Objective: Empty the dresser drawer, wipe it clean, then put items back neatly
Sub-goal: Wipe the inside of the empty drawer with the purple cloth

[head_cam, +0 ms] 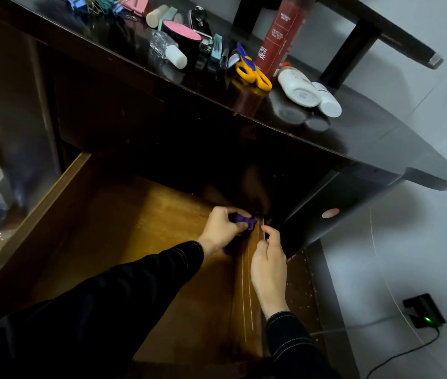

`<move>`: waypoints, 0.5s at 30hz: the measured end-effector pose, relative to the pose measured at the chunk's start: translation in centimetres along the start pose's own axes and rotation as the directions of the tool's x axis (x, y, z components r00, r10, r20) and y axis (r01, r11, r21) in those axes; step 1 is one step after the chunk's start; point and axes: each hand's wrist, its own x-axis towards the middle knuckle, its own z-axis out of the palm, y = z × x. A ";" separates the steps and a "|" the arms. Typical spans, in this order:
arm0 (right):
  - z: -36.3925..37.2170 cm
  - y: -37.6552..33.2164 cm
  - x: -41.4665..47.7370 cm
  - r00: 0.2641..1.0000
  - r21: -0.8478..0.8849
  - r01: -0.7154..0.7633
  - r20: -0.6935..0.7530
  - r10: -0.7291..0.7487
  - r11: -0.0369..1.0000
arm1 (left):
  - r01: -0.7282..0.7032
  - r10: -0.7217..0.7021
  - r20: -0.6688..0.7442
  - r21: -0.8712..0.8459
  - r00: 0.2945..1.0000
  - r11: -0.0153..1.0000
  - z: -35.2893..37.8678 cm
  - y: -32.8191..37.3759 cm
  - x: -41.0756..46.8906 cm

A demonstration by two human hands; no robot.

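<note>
Looks down into a wooden drawer (pixel 124 228) pulled out from beneath a dark, glossy counter (pixel 367 138). Grips a bunched purple cloth (pixel 245 220) in the left hand (pixel 222 228), fingers curled round it, at the far right corner of the drawer floor. Rests the right hand (pixel 268 258) along the drawer's right wall, fingers curled at the rim; cannot tell whether pinching it. Loses the drawer's back in deep shadow under the counter. Up on the counter: yellow scissors (pixel 252 72), a red can (pixel 279 39) cut off at the top, two white bottles (pixel 299 88) lying down, coloured clips (pixel 94 4) cropped by the frame edge. Label text mostly too small to read.
</note>
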 end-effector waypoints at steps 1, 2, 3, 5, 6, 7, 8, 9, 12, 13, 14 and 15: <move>0.0 0.0 0.0 1.000 0.000 0.003 -0.003 -0.003 1.000 | -0.022 0.021 0.006 0.027 1.000 0.999 0.2 -0.1 -0.3; 0.0 0.1 0.1 1.000 0.000 0.006 -0.003 -0.006 1.000 | -0.024 0.022 0.020 0.079 1.000 0.997 0.3 -0.6 -0.6; 0.1 0.1 0.1 1.000 -0.002 0.008 -0.001 -0.008 1.000 | -0.006 0.000 0.038 0.142 0.999 0.990 0.3 -1.3 -1.0; 0.0 0.1 0.0 1.000 0.002 0.006 0.003 -0.006 1.000 | 0.050 -0.069 0.082 0.219 0.994 0.974 0.0 -2.4 -1.4; 0.0 0.2 0.0 1.000 0.008 0.004 0.004 -0.004 1.000 | 0.074 -0.095 0.094 0.212 0.991 0.974 -0.1 -2.6 -1.4; 0.0 0.2 0.0 1.000 0.011 0.004 0.005 -0.004 1.000 | 0.090 -0.107 0.086 0.180 0.990 0.979 -0.2 -2.3 -1.2; 0.0 0.2 0.0 1.000 0.009 0.005 0.005 -0.005 1.000 | 0.094 -0.103 0.064 0.132 0.993 0.987 -0.3 -1.7 -0.9; 0.0 0.2 0.0 1.000 0.006 0.007 0.007 -0.007 1.000 | 0.078 -0.082 0.038 0.081 0.996 0.994 -0.2 -1.0 -0.6; 0.1 0.3 0.1 1.000 0.020 0.000 0.017 0.000 1.000 | -0.010 0.010 0.018 -0.010 1.000 1.000 0.3 0.6 -0.3; 0.1 0.3 0.2 1.000 0.026 -0.003 0.018 0.002 1.000 | -0.021 0.022 0.021 -0.016 1.000 1.000 0.3 0.6 -0.4; 0.1 0.4 0.2 1.000 0.027 -0.003 0.013 0.003 1.000 | -0.020 0.020 0.024 -0.005 1.000 1.000 0.4 0.3 -0.5; 0.0 0.4 0.2 1.000 0.023 -0.002 0.002 0.002 1.000 | -0.004 0.003 0.029 0.025 1.000 1.000 0.4 -0.2 -0.7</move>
